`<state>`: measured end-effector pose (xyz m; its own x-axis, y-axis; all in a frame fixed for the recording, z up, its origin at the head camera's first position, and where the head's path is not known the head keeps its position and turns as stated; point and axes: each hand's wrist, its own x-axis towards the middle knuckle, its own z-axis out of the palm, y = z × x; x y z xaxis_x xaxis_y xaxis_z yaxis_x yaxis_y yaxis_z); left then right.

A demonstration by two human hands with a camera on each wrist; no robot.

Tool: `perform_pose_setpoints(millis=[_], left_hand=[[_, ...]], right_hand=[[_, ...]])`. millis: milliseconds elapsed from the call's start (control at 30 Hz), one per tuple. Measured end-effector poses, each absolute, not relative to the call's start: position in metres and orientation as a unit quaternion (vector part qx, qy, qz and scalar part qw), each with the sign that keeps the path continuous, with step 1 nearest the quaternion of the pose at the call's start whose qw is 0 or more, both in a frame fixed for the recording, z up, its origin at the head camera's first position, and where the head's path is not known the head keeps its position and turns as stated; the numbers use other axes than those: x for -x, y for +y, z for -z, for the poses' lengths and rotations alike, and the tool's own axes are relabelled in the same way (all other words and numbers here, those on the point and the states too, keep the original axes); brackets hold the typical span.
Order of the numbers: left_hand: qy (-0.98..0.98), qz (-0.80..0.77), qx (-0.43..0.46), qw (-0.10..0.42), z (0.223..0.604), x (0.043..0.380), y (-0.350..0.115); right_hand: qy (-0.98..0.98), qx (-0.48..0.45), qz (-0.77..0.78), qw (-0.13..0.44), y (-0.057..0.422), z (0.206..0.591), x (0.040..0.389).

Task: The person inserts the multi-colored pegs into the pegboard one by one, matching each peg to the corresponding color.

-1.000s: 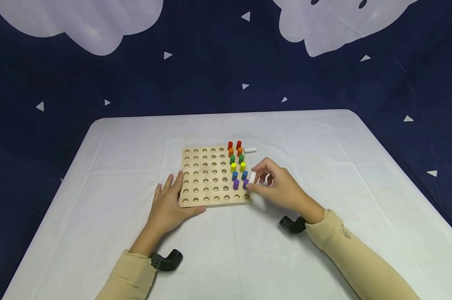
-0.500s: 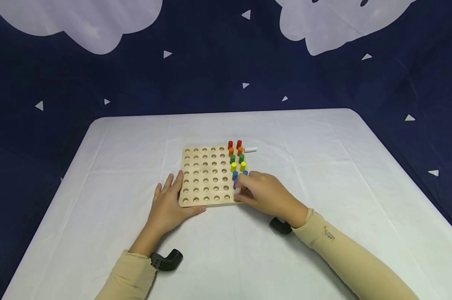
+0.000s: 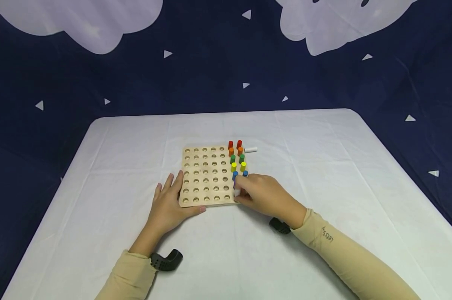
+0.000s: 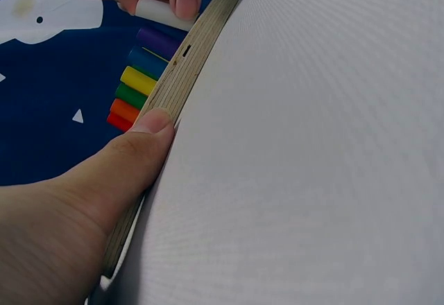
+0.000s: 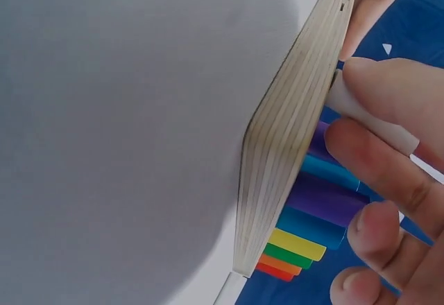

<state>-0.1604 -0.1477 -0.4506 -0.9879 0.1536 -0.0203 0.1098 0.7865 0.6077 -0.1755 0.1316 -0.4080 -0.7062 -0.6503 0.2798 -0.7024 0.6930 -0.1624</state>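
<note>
My right hand (image 3: 267,192) pinches a white peg (image 5: 388,125) between thumb and finger at the front row of the wooden pegboard (image 3: 205,177). The peg stands upright, its lower end at the board's face. My left hand (image 3: 168,210) lies round the near left corner, its fingers straight along the left side and its thumb (image 4: 132,154) against the front edge. Two columns of pegs stand at the right: red, orange, green, yellow, blue and purple (image 5: 326,199) from back to front. In the head view my right hand covers most of the purple pair.
Another white peg (image 3: 250,150) lies on the white-covered table (image 3: 323,166), beside the board's far right corner. The board's remaining columns on the left show bare holes. A dark blue curtain (image 3: 203,79) with clouds and triangles hangs behind the table.
My right hand has moved left and towards me with the white peg, from beside the board's right edge to its front row, then slightly down. My left hand has stayed put.
</note>
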Motion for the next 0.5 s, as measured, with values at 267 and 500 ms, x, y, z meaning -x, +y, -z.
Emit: perform_pose_setpoints(millis=[267, 500], left_hand=[[0.944, -0.321, -0.069, 0.033, 0.4493, 0.1599, -0.1478], [0.944, -0.322, -0.069, 0.033, 0.4496, 0.1595, -0.1475]], right_hand=[[-0.926, -0.348, -0.135, 0.060, 0.1302, 0.4079, 0.1742], [-0.916, -0.367, -0.160, 0.034, 0.1365, 0.4030, 0.1736]])
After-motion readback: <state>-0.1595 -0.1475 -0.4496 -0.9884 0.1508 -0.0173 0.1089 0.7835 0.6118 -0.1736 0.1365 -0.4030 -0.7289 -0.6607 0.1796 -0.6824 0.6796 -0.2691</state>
